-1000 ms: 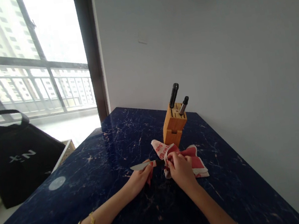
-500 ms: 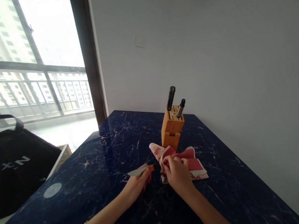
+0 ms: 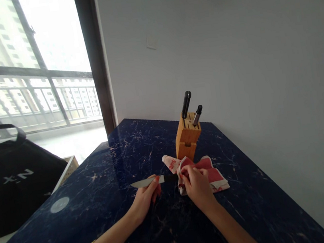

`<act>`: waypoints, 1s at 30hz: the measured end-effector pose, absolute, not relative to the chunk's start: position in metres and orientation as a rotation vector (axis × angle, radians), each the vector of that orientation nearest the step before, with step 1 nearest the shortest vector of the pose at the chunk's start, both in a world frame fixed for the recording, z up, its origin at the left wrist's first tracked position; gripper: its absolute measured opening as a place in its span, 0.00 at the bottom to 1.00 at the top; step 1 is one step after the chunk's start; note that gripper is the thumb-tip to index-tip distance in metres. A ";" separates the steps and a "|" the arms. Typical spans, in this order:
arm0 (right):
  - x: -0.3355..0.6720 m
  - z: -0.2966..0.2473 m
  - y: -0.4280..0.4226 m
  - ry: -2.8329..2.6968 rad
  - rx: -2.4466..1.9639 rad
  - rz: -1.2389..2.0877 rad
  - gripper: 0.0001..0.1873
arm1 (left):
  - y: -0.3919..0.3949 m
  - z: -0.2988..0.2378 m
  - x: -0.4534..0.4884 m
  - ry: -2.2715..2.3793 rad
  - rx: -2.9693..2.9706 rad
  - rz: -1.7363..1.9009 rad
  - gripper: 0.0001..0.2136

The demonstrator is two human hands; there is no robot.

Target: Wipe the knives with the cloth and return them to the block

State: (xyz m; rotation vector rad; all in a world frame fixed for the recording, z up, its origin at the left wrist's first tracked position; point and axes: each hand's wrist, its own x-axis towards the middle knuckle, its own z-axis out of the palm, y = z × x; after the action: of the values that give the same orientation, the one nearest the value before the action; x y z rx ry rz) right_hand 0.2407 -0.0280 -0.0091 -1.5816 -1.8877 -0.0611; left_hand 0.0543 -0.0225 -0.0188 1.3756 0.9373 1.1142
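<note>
A kitchen knife (image 3: 170,178) with a black handle is held level, its blade pointing left. My left hand (image 3: 147,196) is closed on the blade near the handle, thumb on top. At the handle's right end, my right hand (image 3: 197,185) grips a red and white cloth (image 3: 216,174). The cloth's edge touches the handle end, and the rest lies bunched on the table. Just behind the cloth stands a wooden knife block (image 3: 186,137). In its slots are a black-handled knife (image 3: 186,105) and a second tool with a black and silver handle (image 3: 197,115).
The dark blue marbled table (image 3: 141,144) meets a grey wall along its far and right sides. A round translucent disc (image 3: 59,205) lies near the left edge. Beyond that edge a black bag (image 3: 16,178) stands on a light crate (image 3: 68,166), near the window.
The knife and my left hand have shifted slightly left, and more of the black handle shows. My right hand has slid a little right with the cloth at the handle's end.
</note>
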 end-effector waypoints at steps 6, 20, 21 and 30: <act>0.256 -0.014 -0.017 -1.605 -1.456 0.343 0.08 | -0.025 -0.014 0.052 0.921 1.320 1.224 0.19; 0.254 -0.015 -0.016 -1.610 -1.391 0.429 0.08 | -0.024 -0.019 0.053 0.919 1.292 1.236 0.19; 0.254 -0.015 -0.017 -1.636 -1.424 0.354 0.07 | -0.024 -0.018 0.053 0.924 1.292 1.233 0.19; 0.257 -0.018 -0.015 -1.621 -1.519 0.249 0.07 | -0.028 -0.014 0.054 0.921 1.331 1.205 0.19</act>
State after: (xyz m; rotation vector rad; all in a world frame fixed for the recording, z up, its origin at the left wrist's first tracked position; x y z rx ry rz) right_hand 0.2570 -0.0149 -0.0180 -1.5187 -1.6211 0.2486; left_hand 0.0543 -0.0285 -0.0143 1.3309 0.9210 1.2053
